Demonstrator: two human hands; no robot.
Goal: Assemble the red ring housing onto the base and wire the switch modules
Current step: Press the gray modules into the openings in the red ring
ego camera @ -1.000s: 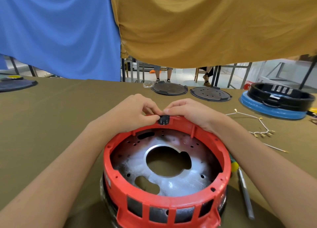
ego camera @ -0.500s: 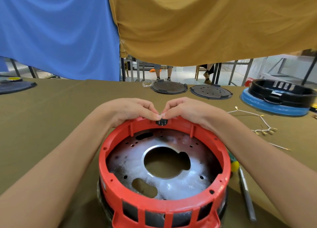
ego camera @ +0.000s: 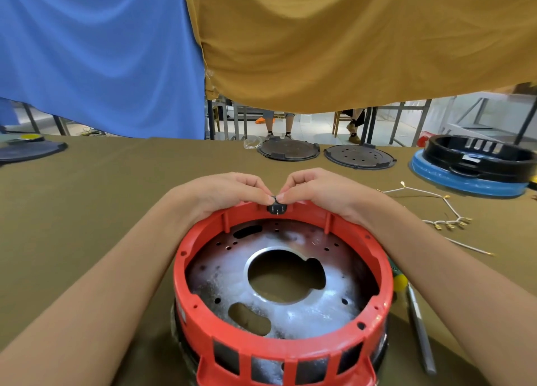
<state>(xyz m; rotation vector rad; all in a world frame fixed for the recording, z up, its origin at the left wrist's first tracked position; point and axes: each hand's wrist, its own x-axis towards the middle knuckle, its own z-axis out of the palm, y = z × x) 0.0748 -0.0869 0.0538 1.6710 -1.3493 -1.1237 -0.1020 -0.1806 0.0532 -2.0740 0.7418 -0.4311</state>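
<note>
The red ring housing point(ego camera: 279, 353) sits on a metal base plate point(ego camera: 293, 307) with a large centre hole, close in front of me. A small black switch module point(ego camera: 277, 208) with metal pins sits at the far rim of the ring. My left hand point(ego camera: 220, 193) and my right hand point(ego camera: 319, 191) meet over it, fingers curled, thumb tips pressing on its top from either side. A white wire harness point(ego camera: 444, 217) with brass terminals lies on the table to the right.
A screwdriver point(ego camera: 415, 321) with a yellow-green handle lies right of the ring. Two dark round plates point(ego camera: 289, 149) point(ego camera: 359, 156) lie at the table's far edge, a black ring on a blue base point(ego camera: 470, 179) at far right, a dark disc point(ego camera: 29, 151) at far left.
Both hands have shifted slightly back onto the ring's far rim, and the switch module now sits lower in the rim under the thumbs. The view has drawn a little closer.
</note>
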